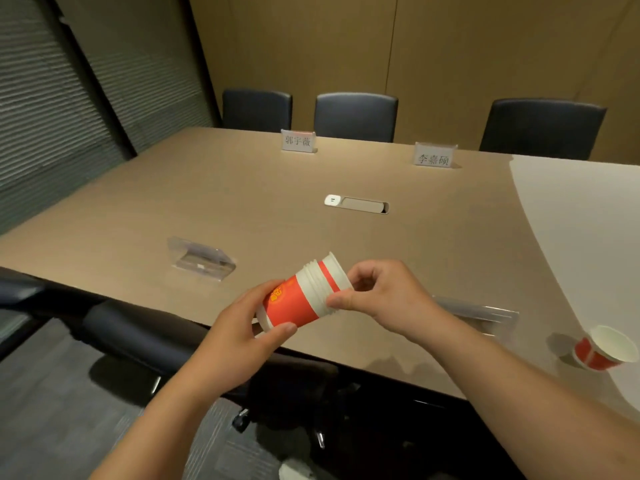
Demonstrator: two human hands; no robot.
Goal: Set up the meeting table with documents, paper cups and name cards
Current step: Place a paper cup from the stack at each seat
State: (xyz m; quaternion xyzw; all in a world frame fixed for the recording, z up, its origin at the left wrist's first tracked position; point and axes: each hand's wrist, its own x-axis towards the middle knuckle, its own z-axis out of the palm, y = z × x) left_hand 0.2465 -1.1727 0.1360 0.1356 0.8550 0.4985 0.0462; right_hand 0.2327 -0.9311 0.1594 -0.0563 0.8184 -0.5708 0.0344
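A stack of red and white paper cups (299, 296) lies tilted above the near edge of the meeting table (214, 202). My left hand (242, 337) grips the stack's base. My right hand (381, 296) pinches the rim of the top cup. A single red cup (604, 348) stands at the near right. Two name cards stand at the far side, one (298, 141) on the left and one (434, 155) on the right. Two clear card holders sit on my side, one (201, 259) to the left, the other (481, 311) partly hidden behind my right forearm.
A cable port with a white socket (356, 204) is set in the table's middle. Three dark chairs (355, 116) line the far side. A dark chair (138, 327) stands below my hands at the near edge. A white area (581, 237) covers the table's right end.
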